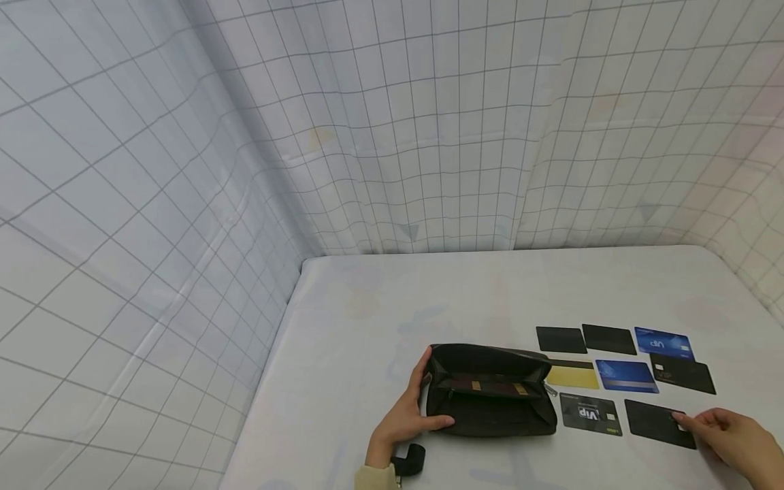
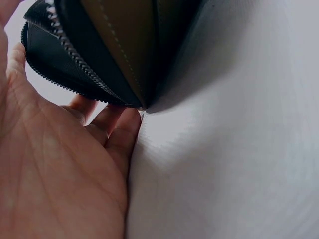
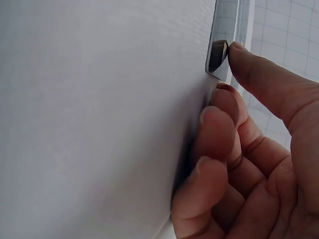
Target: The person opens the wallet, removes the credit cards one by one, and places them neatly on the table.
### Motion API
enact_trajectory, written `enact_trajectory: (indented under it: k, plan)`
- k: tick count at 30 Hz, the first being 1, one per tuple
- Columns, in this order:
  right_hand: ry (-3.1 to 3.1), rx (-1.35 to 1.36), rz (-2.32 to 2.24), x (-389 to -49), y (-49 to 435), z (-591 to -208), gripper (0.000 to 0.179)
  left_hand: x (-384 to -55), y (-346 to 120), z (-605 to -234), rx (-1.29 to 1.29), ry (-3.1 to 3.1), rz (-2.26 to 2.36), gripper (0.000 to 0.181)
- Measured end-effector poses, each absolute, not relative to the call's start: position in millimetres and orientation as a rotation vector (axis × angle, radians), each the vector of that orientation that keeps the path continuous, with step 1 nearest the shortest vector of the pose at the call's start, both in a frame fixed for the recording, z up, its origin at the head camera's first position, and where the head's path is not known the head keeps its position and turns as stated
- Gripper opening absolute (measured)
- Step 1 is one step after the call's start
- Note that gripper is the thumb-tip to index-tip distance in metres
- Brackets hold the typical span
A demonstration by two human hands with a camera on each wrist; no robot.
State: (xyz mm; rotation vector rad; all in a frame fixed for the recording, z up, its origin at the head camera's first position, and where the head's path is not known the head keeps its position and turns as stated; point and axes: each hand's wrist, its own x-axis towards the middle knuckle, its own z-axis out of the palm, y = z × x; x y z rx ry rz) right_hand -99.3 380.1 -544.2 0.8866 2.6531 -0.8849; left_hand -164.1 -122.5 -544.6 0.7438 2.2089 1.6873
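Observation:
A black zip wallet (image 1: 490,425) lies gaping on the table, its inner compartments showing. My left hand (image 1: 401,412) holds its left end, thumb at the front and fingers behind; the left wrist view shows the fingers against the wallet's zipped edge (image 2: 79,57). Far to the right, my right hand (image 1: 731,435) pinches the right end of a black card (image 1: 655,420) at the near right of the spread. In the right wrist view the thumb rests by the card's chip (image 3: 218,56), and the other fingers are curled beneath.
Other cards lie right of the wallet: a grey VIP card (image 1: 591,414), a yellow one (image 1: 572,376), blue ones (image 1: 626,376) and several black ones (image 1: 609,339). The white table (image 1: 367,306) meets grid-patterned curtains (image 1: 429,136) at back and sides.

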Motion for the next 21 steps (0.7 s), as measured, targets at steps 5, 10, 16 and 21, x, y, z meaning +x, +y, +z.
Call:
enact_trajectory:
  k: [5, 10, 16, 21]
  plan:
    - [2.655, 0.886, -0.880, -99, 379, -542, 0.056, -164, -123, -545, 0.743, 2.209, 1.687, 0.112]
    - [2.660, 0.877, -0.878, -99, 381, -545, 0.057, -163, -122, -544, 0.724, 2.219, 1.680, 0.112]
    - [2.653, 0.863, -0.874, -101, 387, -553, 0.061, -163, -122, -544, 0.724, 2.231, 1.674, 0.113]
    - [2.643, 0.868, -0.879, -102, 389, -556, 0.062, -164, -122, -544, 0.731, 2.226, 1.678, 0.113]
